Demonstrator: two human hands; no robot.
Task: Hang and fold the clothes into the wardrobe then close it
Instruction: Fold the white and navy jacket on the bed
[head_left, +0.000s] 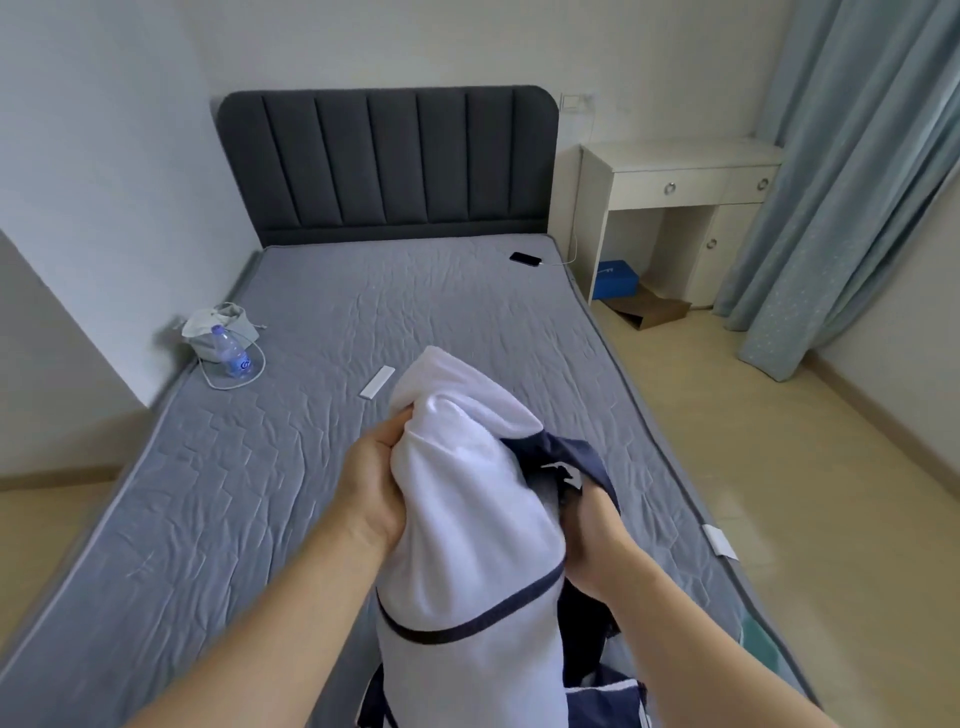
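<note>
I hold a white garment with navy trim (467, 519) bunched up in the air over the near end of a grey bed (260, 493). My left hand (371, 480) grips the white cloth on its left side, fingers curled into the fabric. My right hand (597, 535) grips the navy part on the right, its fingers hidden in the folds. The garment's lower part hangs down between my forearms. No wardrobe is in view.
On the bed lie a white remote (377, 383), a water bottle (231, 351) beside a grey pouch (218, 327) with a cable, and a phone (525, 258) on a charger. A white desk (675, 176) and blue curtains (852, 182) stand at right.
</note>
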